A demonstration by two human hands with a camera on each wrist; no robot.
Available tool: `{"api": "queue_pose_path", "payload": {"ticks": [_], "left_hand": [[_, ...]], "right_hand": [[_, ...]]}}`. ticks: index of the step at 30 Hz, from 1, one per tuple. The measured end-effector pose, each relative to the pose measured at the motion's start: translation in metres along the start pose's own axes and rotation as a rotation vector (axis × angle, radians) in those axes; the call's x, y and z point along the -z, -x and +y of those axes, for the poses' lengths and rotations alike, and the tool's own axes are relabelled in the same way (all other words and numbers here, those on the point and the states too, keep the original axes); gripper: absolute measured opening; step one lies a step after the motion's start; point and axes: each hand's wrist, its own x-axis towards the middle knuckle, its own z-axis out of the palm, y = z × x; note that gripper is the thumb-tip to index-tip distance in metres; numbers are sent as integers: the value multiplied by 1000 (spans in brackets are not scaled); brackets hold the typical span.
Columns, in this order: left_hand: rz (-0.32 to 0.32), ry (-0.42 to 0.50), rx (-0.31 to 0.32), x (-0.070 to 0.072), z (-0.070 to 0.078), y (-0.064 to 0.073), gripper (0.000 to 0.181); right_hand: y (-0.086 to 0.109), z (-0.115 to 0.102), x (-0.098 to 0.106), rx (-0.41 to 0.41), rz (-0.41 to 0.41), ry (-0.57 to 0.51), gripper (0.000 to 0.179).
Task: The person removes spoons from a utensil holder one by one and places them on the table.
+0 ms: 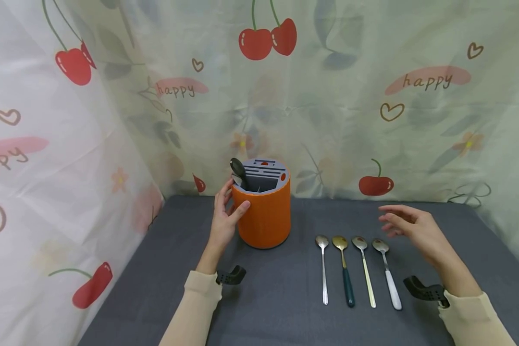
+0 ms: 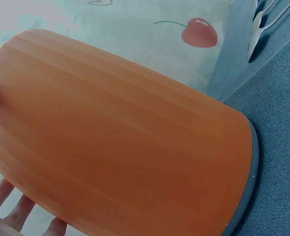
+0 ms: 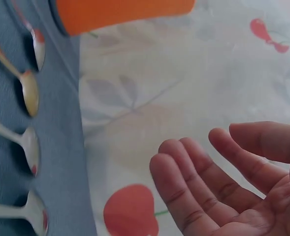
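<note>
An orange utensil holder (image 1: 264,218) with a grey slotted top stands upright on the table. A dark spoon (image 1: 238,167) leans in its open compartment, bowl up. My left hand (image 1: 226,218) holds the holder's left side near the rim, thumb on the front and fingers round the far side. To the right lie several spoons in a row, bowls away from me: an all-silver spoon (image 1: 324,271), a green-handled spoon (image 1: 348,286), a cream-handled spoon (image 1: 369,281) and a white-handled spoon (image 1: 392,288). My right hand (image 1: 411,223) hovers beyond the white-handled spoon, fingers loosely bent, holding nothing.
A dark grey cloth (image 1: 277,298) covers the table. Behind and on the left hangs a pale curtain (image 1: 320,81) printed with cherries and hearts, meeting the table's back edge just behind the holder. A black strap (image 1: 426,290) sits on each wrist.
</note>
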Motion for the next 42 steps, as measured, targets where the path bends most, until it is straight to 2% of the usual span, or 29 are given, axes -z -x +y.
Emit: {"api": "queue_pose_path", "payload": {"ticks": [5,16,30,42], "left_hand": [[-5,7,-4,0,-1,0,69],[-9,6,-7,-1,0,0,71],[-7,-5,-15,0,0,1,70],[-9,6,1,0,2,0,75]], "right_hand": [[-3,-13,-5,43,-53,-4,42],[-15,-42,-9,81,-79,-2,41],[-34,-74,-17,161,-78,-80,39],[-44,-94,-24,206,-69,-95,37]]}}
